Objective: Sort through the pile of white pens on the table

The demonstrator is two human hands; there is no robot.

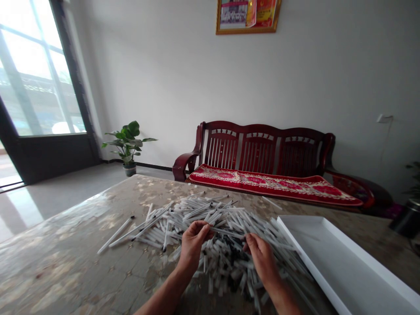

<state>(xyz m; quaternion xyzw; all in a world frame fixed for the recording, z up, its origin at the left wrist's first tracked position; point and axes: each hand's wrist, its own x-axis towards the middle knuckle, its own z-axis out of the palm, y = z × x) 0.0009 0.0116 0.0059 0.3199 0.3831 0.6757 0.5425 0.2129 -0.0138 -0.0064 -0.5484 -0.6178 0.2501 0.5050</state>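
My left hand (194, 239) is closed in a pinch on one end of a thin, pen-like stick (227, 232). My right hand (260, 253) pinches near the stick's other end, so it spans the gap between my fingers almost level. Below and behind it spreads a heap of slender whitish pen-like tubes (197, 209), some with black tips. Close to me, between my forearms, lie many short translucent pieces (218, 262), like small caps, mixed with dark ones. Whether the held stick has a cap on it is too small to tell.
A shallow white tray (305, 258) stands right of the heap on the patterned tabletop (82, 262). A few loose tubes (114, 236) lie to the left. Beyond the table are a dark red wooden bench (259, 148) and a potted plant (127, 144).
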